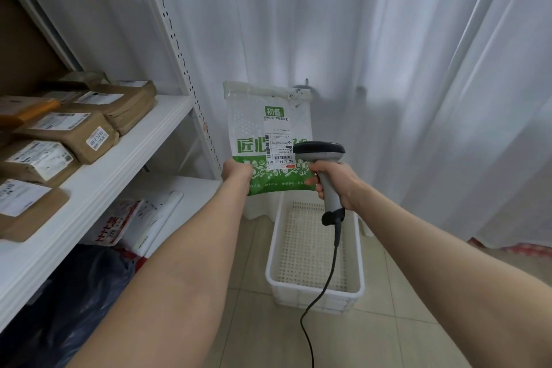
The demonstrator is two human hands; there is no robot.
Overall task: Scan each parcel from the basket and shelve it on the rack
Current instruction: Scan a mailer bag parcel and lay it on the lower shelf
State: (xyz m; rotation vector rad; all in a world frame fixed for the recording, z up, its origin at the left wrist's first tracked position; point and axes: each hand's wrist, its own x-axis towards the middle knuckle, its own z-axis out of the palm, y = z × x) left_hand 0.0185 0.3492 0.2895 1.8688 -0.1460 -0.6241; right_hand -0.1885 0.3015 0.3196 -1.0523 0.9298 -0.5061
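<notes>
While the scanner (319,150) head sits at the label, left hand (237,174) fingers pinch the green-and-white parcel (268,125) by its lower corner, centre frame, above the basket (357,248). Right hand (336,181) fingers wrap the scanner grip. Brown parcels (74,134) fill the rack (119,158), left of frame. I see none in the basket, so this is probably the last one. Shelving not yet done.

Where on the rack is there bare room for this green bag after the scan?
Middle shelf: bare at its right end, between the brown parcels and the upright. Lower shelf: bare right of the white mailers. Left of both is crowded.
</notes>
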